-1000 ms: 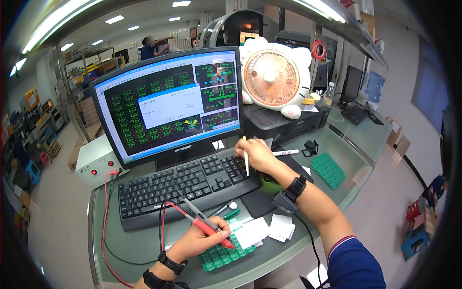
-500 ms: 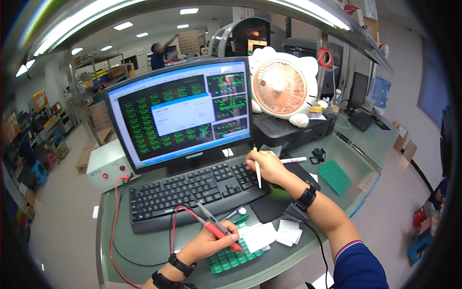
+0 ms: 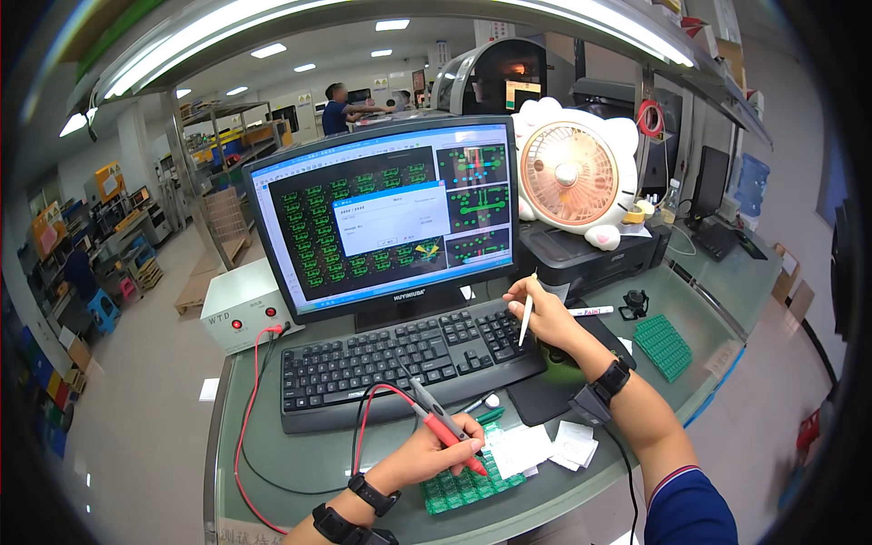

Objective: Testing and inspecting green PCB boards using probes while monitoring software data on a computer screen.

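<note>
My left hand (image 3: pixel 434 451) is closed round a red test probe (image 3: pixel 447 429), whose tip points down over a green circuit board panel (image 3: pixel 459 498). A dark grey probe (image 3: pixel 423 396) lies along it in the same grip, and red and black leads run off from them. White paper slips (image 3: pixel 520 451) partly cover the panel. My right hand (image 3: pixel 547 315) is at the number pad end of the black keyboard (image 3: pixel 386 359), fingers pinching a slim white pen-like stick (image 3: pixel 526 320). Its lower end points at the keys; contact is hard to tell.
Behind the keyboard stands a monitor (image 3: pixel 381 218) with a dialog box. A power box (image 3: pixel 241 304) is at the left, a fan (image 3: pixel 574 168) on a black printer (image 3: pixel 595 259) at the right. Another green panel (image 3: pixel 663 348) and a marker (image 3: pixel 590 311) lie rightward. A person (image 3: pixel 338 111) is far back.
The whole view has shifted, so the scene sits farther right and slightly lower. Both hands keep their grips. The distant person's raised arm is now lower.
</note>
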A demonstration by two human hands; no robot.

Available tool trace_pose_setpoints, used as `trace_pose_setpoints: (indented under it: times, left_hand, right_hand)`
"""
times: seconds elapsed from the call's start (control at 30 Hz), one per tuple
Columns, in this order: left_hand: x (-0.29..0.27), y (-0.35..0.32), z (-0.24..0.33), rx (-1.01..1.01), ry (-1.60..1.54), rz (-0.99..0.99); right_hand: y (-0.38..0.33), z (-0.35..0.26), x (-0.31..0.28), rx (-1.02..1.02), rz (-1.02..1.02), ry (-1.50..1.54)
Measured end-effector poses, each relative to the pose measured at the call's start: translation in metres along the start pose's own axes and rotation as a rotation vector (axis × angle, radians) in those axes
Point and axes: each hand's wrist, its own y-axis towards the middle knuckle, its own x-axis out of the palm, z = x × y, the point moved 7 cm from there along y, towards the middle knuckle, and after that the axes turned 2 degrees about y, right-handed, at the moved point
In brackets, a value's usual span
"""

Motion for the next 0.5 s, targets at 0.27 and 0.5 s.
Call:
trace_pose_setpoints:
  times: [0.27,0.5]
  left_hand:
    - [0.002,0.001,0.002,0.076,-0.026,0.015]
    - [0.005,0.001,-0.002,0.023,0.017,0.015]
  right_hand:
    - [-0.006,-0.027,0.011,-0.063,-0.100,0.068]
    - [0.011,-0.062,0.068,-0.361,-0.316,-0.062]
